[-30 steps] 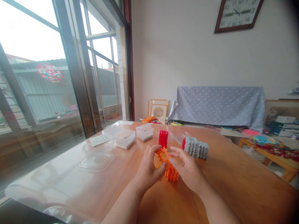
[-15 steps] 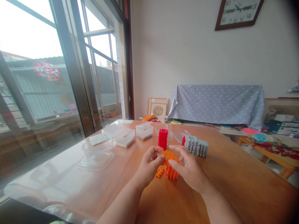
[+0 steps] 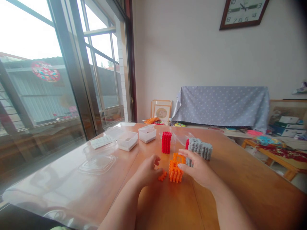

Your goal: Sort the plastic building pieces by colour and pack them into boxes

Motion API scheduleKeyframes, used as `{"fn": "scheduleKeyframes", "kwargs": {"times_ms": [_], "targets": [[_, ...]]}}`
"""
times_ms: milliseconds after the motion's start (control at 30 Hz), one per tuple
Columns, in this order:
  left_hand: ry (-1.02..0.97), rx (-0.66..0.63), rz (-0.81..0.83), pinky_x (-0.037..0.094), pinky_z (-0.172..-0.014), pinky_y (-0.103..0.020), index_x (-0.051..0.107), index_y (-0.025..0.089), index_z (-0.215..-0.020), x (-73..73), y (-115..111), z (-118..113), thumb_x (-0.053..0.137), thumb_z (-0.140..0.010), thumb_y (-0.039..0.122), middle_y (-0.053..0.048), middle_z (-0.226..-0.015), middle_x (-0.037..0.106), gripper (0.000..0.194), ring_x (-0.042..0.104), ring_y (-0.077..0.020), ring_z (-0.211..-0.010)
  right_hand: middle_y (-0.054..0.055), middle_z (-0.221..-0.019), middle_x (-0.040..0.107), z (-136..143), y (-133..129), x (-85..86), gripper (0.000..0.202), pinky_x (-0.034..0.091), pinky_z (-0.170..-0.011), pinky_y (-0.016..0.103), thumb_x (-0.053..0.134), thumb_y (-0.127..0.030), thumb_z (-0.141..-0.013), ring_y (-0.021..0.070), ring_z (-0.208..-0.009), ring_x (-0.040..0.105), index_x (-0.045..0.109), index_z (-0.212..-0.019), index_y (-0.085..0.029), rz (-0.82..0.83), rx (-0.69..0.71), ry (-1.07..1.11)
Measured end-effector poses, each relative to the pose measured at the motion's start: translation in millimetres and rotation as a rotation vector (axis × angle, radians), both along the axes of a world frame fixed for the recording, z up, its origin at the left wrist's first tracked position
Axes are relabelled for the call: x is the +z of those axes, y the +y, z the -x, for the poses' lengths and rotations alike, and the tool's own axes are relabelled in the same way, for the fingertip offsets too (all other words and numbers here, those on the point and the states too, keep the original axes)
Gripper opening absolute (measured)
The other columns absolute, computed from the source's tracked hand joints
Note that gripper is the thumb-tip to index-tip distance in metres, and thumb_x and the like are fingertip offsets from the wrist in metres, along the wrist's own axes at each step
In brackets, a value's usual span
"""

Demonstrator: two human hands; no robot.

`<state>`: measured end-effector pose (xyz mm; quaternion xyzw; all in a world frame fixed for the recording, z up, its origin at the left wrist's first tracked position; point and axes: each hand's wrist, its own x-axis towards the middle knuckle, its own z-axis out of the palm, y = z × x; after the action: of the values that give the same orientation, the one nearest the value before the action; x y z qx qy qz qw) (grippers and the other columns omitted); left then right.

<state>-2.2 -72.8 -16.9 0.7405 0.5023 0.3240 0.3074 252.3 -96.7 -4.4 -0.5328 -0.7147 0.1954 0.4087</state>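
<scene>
An orange stack of interlocking plastic pieces (image 3: 175, 172) stands on the wooden table in front of me, with an upper part that has an opening in it. My right hand (image 3: 198, 167) grips that upper part from the right, thumb in front and fingers behind. To the left, my left hand (image 3: 148, 171) holds nothing; its fingers are curved and apart. Its thumb is close to a loose orange piece (image 3: 163, 176) lying on the table. Whether they touch, I cannot tell. Behind the stack stands a red block tower (image 3: 166, 142).
A grey block build (image 3: 200, 148) with a red end lies beyond my right hand. Clear plastic boxes (image 3: 127, 141) (image 3: 147, 134), a transparent lid (image 3: 97, 164) and a paper sheet (image 3: 102, 141) occupy the left side. A window (image 3: 100, 70) borders the table's left.
My left hand has let go of the orange stack's top and moved left and down towards the loose orange piece, its fingers opening. My right hand remains at the stack.
</scene>
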Motion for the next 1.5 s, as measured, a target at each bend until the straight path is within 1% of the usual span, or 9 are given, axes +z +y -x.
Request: {"fn": "scheduleKeyframes", "kwargs": {"times_ms": [100,233,467,667,867,1000,1200,1333,1500], "targets": [[0.254,-0.03,-0.081,0.049,-0.082,-0.033,0.064,0.021,-0.113,-6.0,0,4,0.074,-0.068,0.031,-0.009,-0.117,0.067,0.047,0.063,-0.0255,-0.1,0.01,-0.135,0.065,0,4,-9.5,0.058,0.043,-0.111,0.047,0.073,-0.034,-0.079,0.0278,-0.126,0.06,0.061,-0.136,-0.026,0.027,0.062,0.0],[0.354,-0.064,-0.119,0.05,-0.083,-0.034,0.065,0.022,-0.115,-8.7,-2,3,0.077,-0.063,0.03,-0.01,-0.116,0.066,0.055,0.063,-0.0277,-0.1,0.011,-0.136,0.064,4,4,-14.8,0.062,0.044,-0.11,0.046,0.076,-0.035,-0.078,0.028,-0.126,0.06,0.06,-0.137,-0.025,0.057,0.079,0.009],[0.101,0.024,-0.196,0.049,-0.077,-0.035,0.064,0.023,-0.108,-18.8,1,2,0.073,-0.066,0.022,-0.008,-0.105,0.066,0.043,0.062,-0.0258,-0.092,0.008,-0.137,0.065,8,-3,3.0,0.05,0.044,-0.108,0.049,0.067,-0.047,-0.086,0.0302,-0.129,0.056,0.065,-0.132,-0.028,-0.037,-0.031,0.027],[-0.125,0.056,-0.456,0.047,-0.096,-0.042,0.055,0.025,-0.124,0.8,-4,-5,0.07,-0.074,0.015,-0.009,-0.121,0.063,0.053,0.059,-0.0274,-0.111,0.007,-0.125,0.072,19,-10,13.7,0.037,0.048,-0.102,0.044,0.06,-0.044,-0.092,0.0278,-0.114,0.065,0.068,-0.124,-0.026,-0.196,-0.096,0.074],[-0.218,-0.005,-0.583,0.046,-0.096,-0.041,0.043,0.028,-0.139,9.2,-23,-22,0.068,-0.084,0.019,-0.01,-0.13,0.059,0.061,0.058,-0.0263,-0.116,0.007,-0.119,0.074,34,-16,13.4,0.033,0.052,-0.098,0.04,0.062,-0.045,-0.094,0.0261,-0.11,0.068,0.07,-0.119,-0.026,-0.177,0.016,0.209],[-0.246,-0.066,-0.566,0.046,-0.094,-0.04,0.044,0.027,-0.14,9.5,-32,-32,0.069,-0.083,0.019,-0.011,-0.131,0.058,0.063,0.056,-0.0273,-0.118,0.008,-0.108,0.076,38,-16,13.9,0.036,0.056,-0.087,0.038,0.064,-0.048,-0.092,0.0253,-0.098,0.07,0.07,-0.117,-0.023,-0.079,0.091,0.358],[-0.356,-0.066,-0.363,0.045,-0.096,-0.04,0.053,0.025,-0.132,15.6,-27,-27,0.064,-0.085,0.018,-0.01,-0.128,0.061,0.048,0.057,-0.027,-0.119,0.006,-0.096,0.075,26,-10,12.6,0.039,0.053,-0.078,0.033,0.068,-0.048,-0.087,0.0215,-0.087,0.066,0.072,-0.111,-0.018,0.093,0.025,0.611],[-0.302,-0.127,-0.196,0.042,-0.103,-0.045,0.056,0.026,-0.132,7.7,-19,-23,0.071,-0.08,0.021,-0.011,-0.139,0.058,0.054,0.053,-0.0296,-0.128,0.006,-0.096,0.075,24,-7,9.5,0.043,0.052,-0.072,0.032,0.07,-0.05,-0.084,0.0207,-0.083,0.065,0.074,-0.113,-0.018,0.148,0.015,0.61],[-0.249,-0.187,-0.137,0.04,-0.107,-0.047,0.058,0.026,-0.132,-2.1,-13,-25,0.077,-0.078,0.025,-0.012,-0.14,0.059,0.057,0.052,-0.0311,-0.131,0.009,-0.101,0.078,28,-3,4.4,0.044,0.056,-0.082,0.037,0.073,-0.052,-0.081,0.0257,-0.095,0.07,0.076,-0.109,-0.018,0.101,0.005,0.56]]}}
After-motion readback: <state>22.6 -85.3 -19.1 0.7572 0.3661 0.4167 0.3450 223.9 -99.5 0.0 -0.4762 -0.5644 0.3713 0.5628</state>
